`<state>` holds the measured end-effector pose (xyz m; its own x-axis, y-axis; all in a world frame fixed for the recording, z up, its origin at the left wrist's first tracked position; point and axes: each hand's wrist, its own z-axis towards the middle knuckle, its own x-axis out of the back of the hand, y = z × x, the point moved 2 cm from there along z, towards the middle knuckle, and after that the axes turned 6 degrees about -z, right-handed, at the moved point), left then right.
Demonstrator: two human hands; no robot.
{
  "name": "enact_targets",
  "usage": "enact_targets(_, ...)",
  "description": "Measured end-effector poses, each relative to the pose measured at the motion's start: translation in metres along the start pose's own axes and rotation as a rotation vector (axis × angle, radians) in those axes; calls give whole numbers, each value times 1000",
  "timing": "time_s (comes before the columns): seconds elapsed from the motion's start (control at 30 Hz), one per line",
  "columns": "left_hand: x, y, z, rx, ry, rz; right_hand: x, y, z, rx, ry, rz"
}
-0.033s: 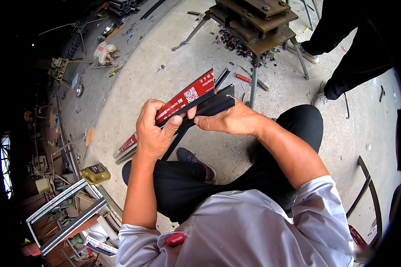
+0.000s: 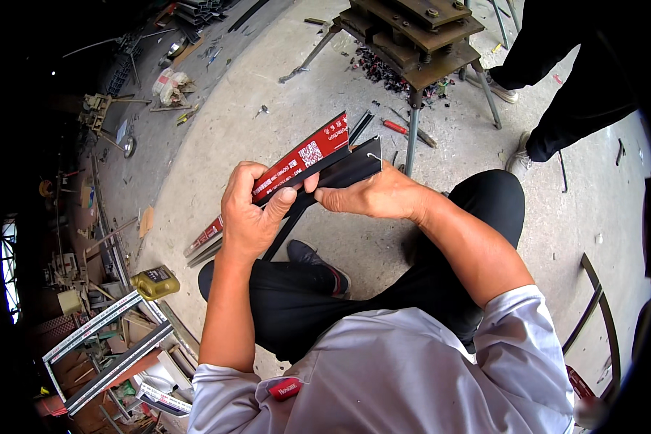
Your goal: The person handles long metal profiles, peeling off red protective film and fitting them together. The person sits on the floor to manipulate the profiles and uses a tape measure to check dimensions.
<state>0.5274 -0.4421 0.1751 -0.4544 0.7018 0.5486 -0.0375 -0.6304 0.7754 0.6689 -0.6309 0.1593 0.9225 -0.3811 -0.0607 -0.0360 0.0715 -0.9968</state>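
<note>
Left hand point(image 2: 249, 210) and right hand point(image 2: 372, 194) grip long, angular black profile point(image 2: 354, 166); smooth red printed film point(image 2: 289, 168) coats one face. Rough concrete floor point(image 2: 217, 137) below.

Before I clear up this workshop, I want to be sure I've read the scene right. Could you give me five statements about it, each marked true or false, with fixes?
1. The right hand holds the dark profile with red film. True.
2. A red-handled tool lies on the floor near the metal stand. True.
3. The gold jug sits on top of the metal stand. False: it is on the floor, on the person's left side.
4. The left hand is pressed flat on the floor. False: it grips the profile too.
5. Small dark and red scraps are scattered beneath and beside the stand. True.
</note>
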Motion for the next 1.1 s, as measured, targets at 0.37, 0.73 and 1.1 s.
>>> enact_targets(0.37,-3,0,-4,33,35,82,1,0,0,0,60,-14)
enact_targets(0.73,-13,2,-8,75,51,90,2,9,3,18,122,-122)
enact_targets(1.1,-23,-3,-9,-36,162,141,2,24,8,-46,113,194)
